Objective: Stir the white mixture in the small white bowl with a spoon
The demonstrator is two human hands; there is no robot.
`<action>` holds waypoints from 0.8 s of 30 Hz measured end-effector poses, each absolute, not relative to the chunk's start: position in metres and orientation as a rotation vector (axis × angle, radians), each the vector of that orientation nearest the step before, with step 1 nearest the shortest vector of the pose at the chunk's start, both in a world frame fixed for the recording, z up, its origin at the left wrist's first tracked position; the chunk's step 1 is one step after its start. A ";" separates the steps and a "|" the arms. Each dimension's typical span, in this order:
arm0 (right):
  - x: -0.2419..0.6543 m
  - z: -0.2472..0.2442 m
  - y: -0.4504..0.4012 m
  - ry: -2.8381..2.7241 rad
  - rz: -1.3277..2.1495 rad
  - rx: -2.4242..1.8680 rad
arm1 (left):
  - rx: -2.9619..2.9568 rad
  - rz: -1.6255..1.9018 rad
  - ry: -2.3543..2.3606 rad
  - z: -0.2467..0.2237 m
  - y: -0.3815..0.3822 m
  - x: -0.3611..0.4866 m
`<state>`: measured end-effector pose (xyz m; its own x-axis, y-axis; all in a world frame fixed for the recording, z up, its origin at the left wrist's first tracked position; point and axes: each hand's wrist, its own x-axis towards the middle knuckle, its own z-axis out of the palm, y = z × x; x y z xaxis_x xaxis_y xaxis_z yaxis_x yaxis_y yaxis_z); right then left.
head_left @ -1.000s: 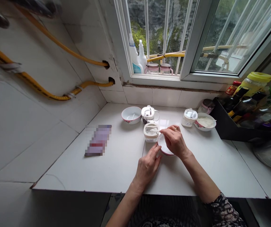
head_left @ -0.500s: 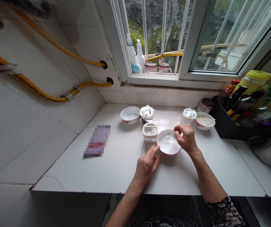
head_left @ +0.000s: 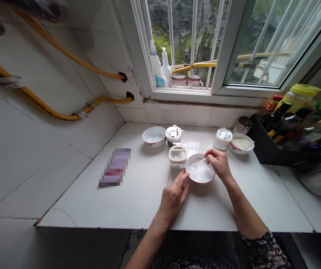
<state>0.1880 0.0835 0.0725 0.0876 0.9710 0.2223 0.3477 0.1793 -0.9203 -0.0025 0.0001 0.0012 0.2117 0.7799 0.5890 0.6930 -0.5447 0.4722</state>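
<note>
A bowl (head_left: pixel 200 182) with a pink band stands on the counter, holding white granules or powder (head_left: pixel 204 174). My left hand (head_left: pixel 173 196) steadies its left side, fingertips at the rim and thumb lower down. Pinched in my right hand (head_left: pixel 219 164) is the handle of a small white spoon (head_left: pixel 198 163), whose scoop shows at the surface of the white contents. Directly behind my left fingers is a jar with a beige-rimmed lid (head_left: pixel 177 155). Another lidded jar (head_left: pixel 222 138) stands beyond my right hand, beside a bowl of pale flakes or powder (head_left: pixel 241 146).
At the back left are a bowl with a spoon inside (head_left: pixel 150 137) and a jar with its lid raised (head_left: pixel 174 134). A blurred purple packet (head_left: pixel 115 167) lies to the left. A black bin of bottles (head_left: pixel 278 151) fills the right side below the window.
My right hand has shifted slightly left, and the spoon has come up so that its scoop now shows. My left hand and the bowl have stayed put.
</note>
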 end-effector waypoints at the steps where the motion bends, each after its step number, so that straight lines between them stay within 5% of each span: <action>1: 0.189 0.073 0.084 -1.404 0.817 -1.343 | 2.357 1.251 1.442 0.001 0.000 -0.002; 12: 0.191 0.071 0.090 -1.188 1.042 -1.275 | 2.359 1.273 1.417 0.002 0.001 -0.002; 24: 0.167 0.073 0.087 -1.269 0.827 -1.130 | 2.355 1.242 1.438 -0.001 0.001 -0.003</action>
<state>0.1670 0.0866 0.0733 0.1562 0.9430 0.2938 0.1117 0.2786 -0.9539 -0.0027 0.0007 -0.0006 0.2138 0.7845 0.5820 0.6900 -0.5431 0.4785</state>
